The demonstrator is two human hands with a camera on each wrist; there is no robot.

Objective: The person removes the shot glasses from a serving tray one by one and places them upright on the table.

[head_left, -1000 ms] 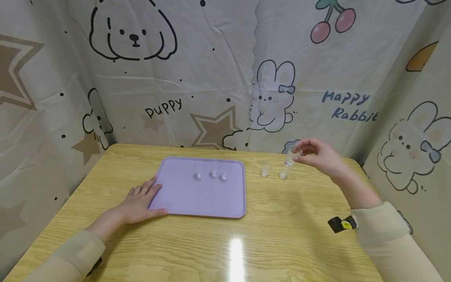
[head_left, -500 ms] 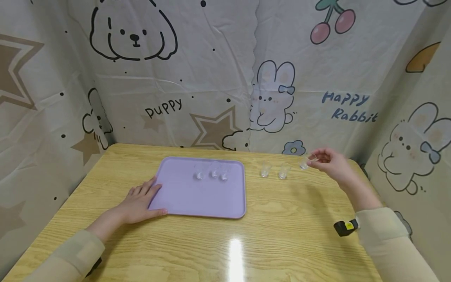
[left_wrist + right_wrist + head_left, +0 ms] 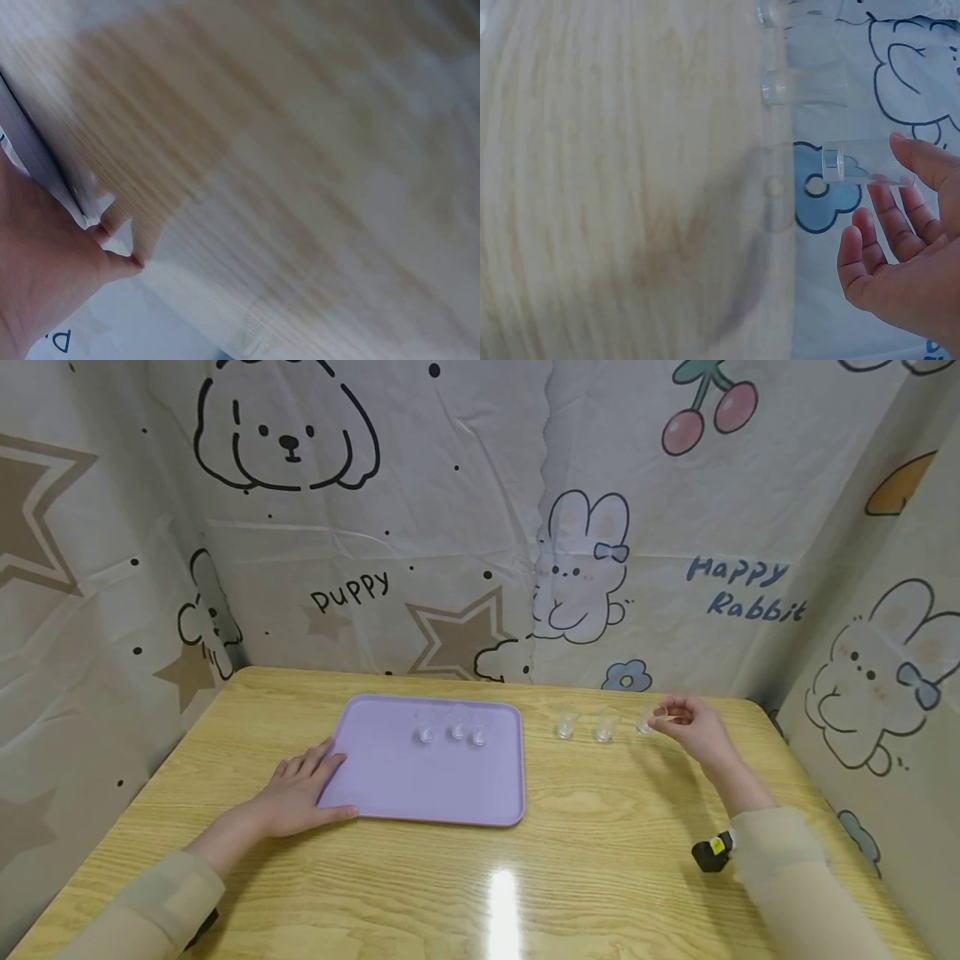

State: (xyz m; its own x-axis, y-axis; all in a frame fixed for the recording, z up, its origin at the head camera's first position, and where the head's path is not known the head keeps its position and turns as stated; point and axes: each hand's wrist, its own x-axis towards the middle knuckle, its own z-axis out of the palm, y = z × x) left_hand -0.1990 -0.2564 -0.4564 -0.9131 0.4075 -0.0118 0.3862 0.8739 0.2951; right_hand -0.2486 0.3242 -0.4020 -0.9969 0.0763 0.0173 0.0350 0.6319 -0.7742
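Pinching a cup (image 3: pixel 855 163) in the right hand (image 3: pixel 694 732) above the table (image 3: pixel 600 868); resting the left hand (image 3: pixel 296 792), spread wide, on the tray (image 3: pixel 435 787).

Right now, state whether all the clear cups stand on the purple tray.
No: three cups are on the purple tray, but two cups stand on the table beside it and the right hand holds another cup.

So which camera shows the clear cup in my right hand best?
The right wrist view: the clear cup looks large there, its base visible. The head view shows it small and partly hidden; the left wrist view doesn't show it.
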